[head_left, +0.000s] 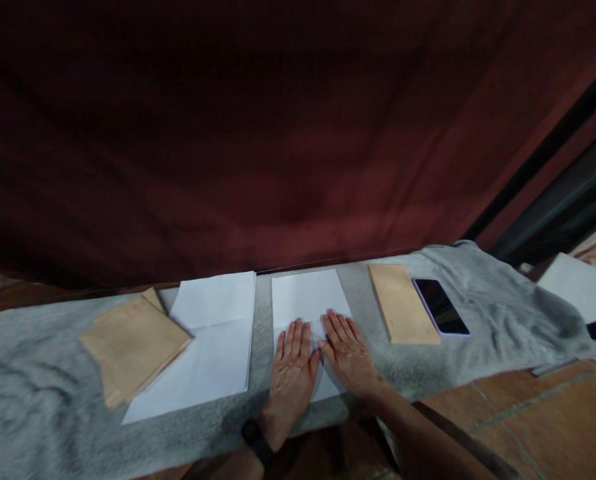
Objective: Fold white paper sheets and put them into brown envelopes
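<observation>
A white sheet of paper [308, 293] lies in front of me on a grey cloth, with a crease across it. My left hand [293, 367] rests flat on its lower left part, fingers stretched out and palm down. Beside it my right hand [348, 353] presses flat on the lower right part, fingers also extended. The thumbs point toward each other without holding anything. Both hands hide much of the sheet's lower half. To the left lies a stack of creased white paper [218, 353]. On the right is a neat stack of brown envelopes [405, 303].
A loose pile of brown envelopes [133, 347] overlaps the left paper stack. A phone [442, 307] with a dark screen lies right of the neat envelopes. The grey cloth [38, 393] covers the narrow surface. A dark red curtain [288, 153] hangs behind; floor tiles [553, 420] show at lower right.
</observation>
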`<state>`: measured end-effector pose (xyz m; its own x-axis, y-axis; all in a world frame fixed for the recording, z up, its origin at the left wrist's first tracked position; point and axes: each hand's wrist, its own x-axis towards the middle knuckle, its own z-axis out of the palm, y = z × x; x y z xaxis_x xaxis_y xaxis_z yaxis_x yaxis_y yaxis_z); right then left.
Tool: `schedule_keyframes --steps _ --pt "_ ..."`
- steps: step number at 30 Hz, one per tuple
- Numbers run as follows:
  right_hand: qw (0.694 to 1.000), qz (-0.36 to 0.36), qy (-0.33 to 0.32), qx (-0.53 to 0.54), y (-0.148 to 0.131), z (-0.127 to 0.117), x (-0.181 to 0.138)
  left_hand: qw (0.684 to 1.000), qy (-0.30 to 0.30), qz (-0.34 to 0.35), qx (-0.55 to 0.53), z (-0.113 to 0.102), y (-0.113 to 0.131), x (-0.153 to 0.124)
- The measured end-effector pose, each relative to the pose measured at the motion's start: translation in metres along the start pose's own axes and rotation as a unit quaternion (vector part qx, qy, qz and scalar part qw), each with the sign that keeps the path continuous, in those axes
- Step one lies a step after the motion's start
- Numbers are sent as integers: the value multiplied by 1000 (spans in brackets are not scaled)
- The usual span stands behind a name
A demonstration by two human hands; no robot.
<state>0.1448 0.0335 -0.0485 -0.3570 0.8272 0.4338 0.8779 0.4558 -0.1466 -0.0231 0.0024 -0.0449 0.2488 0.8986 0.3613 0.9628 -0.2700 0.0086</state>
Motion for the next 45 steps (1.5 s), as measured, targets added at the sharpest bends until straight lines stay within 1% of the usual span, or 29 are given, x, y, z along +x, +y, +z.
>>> schedule_keyframes --steps 7,9,12,16,20,23,25,28,32,34,37,41,45 --pt "999 31 14 -42 7 2 -9 998 15 -52 7 -4 -17 -10" --pt "998 35 18 -45 9 4 -11 998 16 -61 10 -5 -21 -13" --pt "998 42 8 -42 8 3 -11 998 12 -66 15 -7 -24 -10" --pt "997 68 -12 -28 3 -5 -4 999 -3 -44 -12 -5 -15 10" --pt "993 108 -44 -11 4 -20 13 999 -30 -13 -40 3 -3 37" --pt "990 120 -73 11 11 -26 28 998 -43 -19 -39 10 2 51" --pt "991 105 -76 43 14 -25 39 998 -40 -30 -36 14 4 54" --pt "989 76 -61 108 13 -16 51 999 -18 -36 -27 21 5 50" --pt "986 44 -54 154 2 2 60 1000 22 -11 -12 28 7 39" --pt "985 36 -56 157 -4 8 62 1000 28 5 -2 31 9 33" --pt "986 32 -63 149 -8 12 62 1000 17 14 13 33 13 25" --pt "989 33 -69 130 -7 11 63 1000 7 13 15 33 16 21" --pt "991 48 -72 100 -5 13 66 1000 11 10 3 32 18 20"
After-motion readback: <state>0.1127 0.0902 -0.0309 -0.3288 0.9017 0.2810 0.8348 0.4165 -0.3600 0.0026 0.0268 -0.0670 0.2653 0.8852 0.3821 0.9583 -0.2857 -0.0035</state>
